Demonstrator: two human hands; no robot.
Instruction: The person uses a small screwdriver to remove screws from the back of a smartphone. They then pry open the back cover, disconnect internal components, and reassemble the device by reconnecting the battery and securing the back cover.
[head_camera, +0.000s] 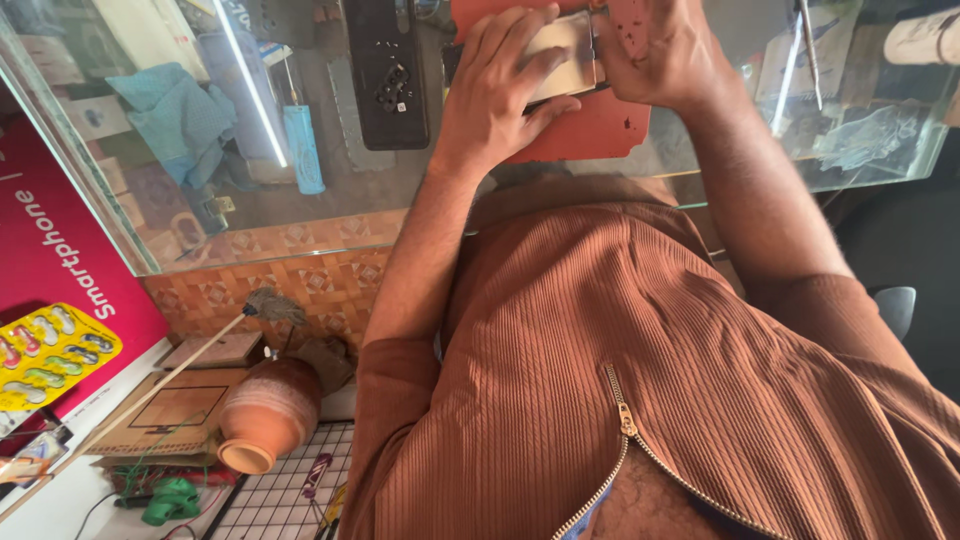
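A slim silver phone (562, 55), lying flat at the far edge of the glass counter (330, 190), is held between both hands above an orange-red work mat (590, 130). The left hand (500, 85) is laid over the phone's left part, its fingers (520, 40) spread and draped across the top face with the thumb tucked under the near edge. The right hand (660, 50) is closed around the phone's right end; how its fingertips are set cannot be told, since they are hidden behind the hand. Just left of the left hand a dark phone back (387, 75) is seen, and further left a blue tube (303, 148) and a teal cloth (180, 115). Much of the near counter is blocked by the ribbed brown zip shirt (640, 380). Below the counter a clay pot (270, 410) is lying tipped on its side beside a small brush (272, 305).
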